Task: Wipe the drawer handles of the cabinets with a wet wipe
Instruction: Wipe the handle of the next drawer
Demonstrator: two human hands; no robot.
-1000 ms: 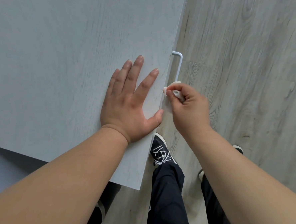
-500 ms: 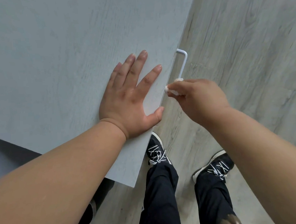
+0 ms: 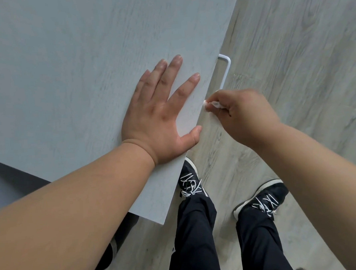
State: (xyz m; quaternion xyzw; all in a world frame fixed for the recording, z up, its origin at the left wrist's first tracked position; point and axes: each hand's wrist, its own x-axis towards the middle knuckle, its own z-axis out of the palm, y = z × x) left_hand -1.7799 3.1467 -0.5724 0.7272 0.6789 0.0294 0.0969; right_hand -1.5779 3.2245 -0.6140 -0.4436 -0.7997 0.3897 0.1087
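A pale grey cabinet top [image 3: 69, 83] fills the left of the view. A thin white bar handle [image 3: 226, 70] sticks out beyond its front edge, seen from above. My left hand [image 3: 161, 117] lies flat on the cabinet top near that edge, fingers spread. My right hand [image 3: 241, 115] curls round a small white wet wipe [image 3: 212, 104] and pinches it against the lower end of the handle. Most of the wipe and the handle's lower end are hidden by the fingers.
Grey wood-look floor [image 3: 293, 65] lies to the right and below. My two feet in black shoes with white laces [image 3: 189, 182] [image 3: 264, 200] stand close to the cabinet front. A dark gap [image 3: 15, 178] runs along the cabinet's left side.
My right hand has turned from palm-side up to back up, staying at the lower end of the handle. My right foot has stepped forward into view. The left hand has stayed flat.
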